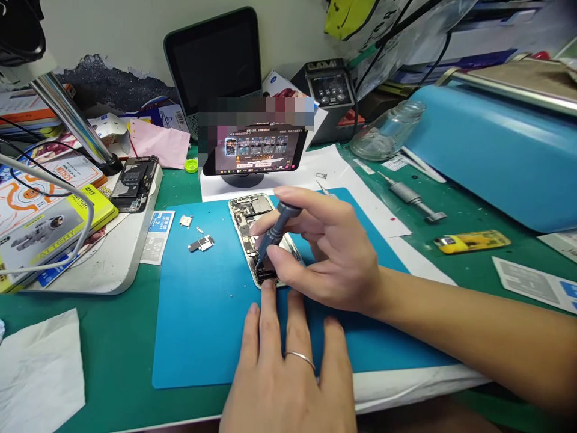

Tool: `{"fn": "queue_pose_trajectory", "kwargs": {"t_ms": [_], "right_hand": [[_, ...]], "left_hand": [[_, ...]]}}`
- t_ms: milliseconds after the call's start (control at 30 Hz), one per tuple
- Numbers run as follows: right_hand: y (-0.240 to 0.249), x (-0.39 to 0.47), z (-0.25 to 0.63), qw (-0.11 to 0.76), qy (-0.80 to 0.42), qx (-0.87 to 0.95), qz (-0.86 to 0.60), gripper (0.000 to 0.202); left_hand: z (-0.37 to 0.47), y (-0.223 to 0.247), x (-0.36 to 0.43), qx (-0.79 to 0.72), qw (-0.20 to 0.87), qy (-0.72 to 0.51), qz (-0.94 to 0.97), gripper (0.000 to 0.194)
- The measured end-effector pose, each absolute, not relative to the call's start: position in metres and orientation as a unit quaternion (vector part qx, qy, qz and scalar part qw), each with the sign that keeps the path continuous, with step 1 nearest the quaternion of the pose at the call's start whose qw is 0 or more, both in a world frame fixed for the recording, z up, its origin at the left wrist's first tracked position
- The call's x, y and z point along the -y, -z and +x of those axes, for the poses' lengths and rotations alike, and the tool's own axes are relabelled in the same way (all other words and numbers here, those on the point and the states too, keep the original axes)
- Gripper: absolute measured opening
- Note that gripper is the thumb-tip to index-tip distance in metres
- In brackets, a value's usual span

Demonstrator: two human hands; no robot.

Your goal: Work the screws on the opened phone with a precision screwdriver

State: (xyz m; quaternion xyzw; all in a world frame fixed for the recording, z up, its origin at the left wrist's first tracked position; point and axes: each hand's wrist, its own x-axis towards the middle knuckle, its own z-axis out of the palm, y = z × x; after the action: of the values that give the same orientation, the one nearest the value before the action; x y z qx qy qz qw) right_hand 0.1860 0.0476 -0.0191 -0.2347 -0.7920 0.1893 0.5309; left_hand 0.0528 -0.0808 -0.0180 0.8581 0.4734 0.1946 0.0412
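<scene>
An opened phone (247, 224) lies on a blue mat (198, 337), its inner parts bare. In my right hand (336, 252) is a dark grey precision screwdriver (280, 227), tilted, its tip at the lower left end of the phone. The index finger rests on the driver's cap while thumb and other fingers grip the shaft. My left hand (293, 367), a ring on one finger, lies with fingers stretched out, a fingertip at the phone's bottom edge. Left of the phone sit a dark metal shield plate (201, 243), a small silvery part (186, 221) and several tiny screws.
Behind stands a phone with a lit screen (261, 153) before a dark display (214, 60). Another opened phone (135, 183) rests on a white stand at left. A second screwdriver (412, 198), a yellow tool (473, 242) and a glass jar (390, 129) are at right.
</scene>
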Motion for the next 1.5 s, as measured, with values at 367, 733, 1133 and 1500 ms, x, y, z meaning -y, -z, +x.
{"fn": "queue_pose_trajectory", "kwargs": {"t_ms": [367,733,1133,1500], "right_hand": [[0.019,-0.046,0.186,0.552,-0.244,0.764,-0.227,0.069],[0.016,-0.048,0.181,0.516,-0.293,0.791,-0.147,0.060],[0.018,-0.051,0.178,0.528,-0.294,0.783,-0.147,0.054],[0.019,-0.052,0.179,0.506,-0.307,0.787,-0.176,0.049]], "left_hand": [[0.050,0.014,0.085,-0.466,0.055,-0.158,0.869,0.103],[0.031,-0.020,0.054,-0.439,0.151,-0.031,0.885,0.080],[0.029,-0.026,0.038,-0.462,0.220,-0.036,0.858,0.073],[0.031,-0.026,0.037,-0.477,0.229,-0.046,0.847,0.076]]}}
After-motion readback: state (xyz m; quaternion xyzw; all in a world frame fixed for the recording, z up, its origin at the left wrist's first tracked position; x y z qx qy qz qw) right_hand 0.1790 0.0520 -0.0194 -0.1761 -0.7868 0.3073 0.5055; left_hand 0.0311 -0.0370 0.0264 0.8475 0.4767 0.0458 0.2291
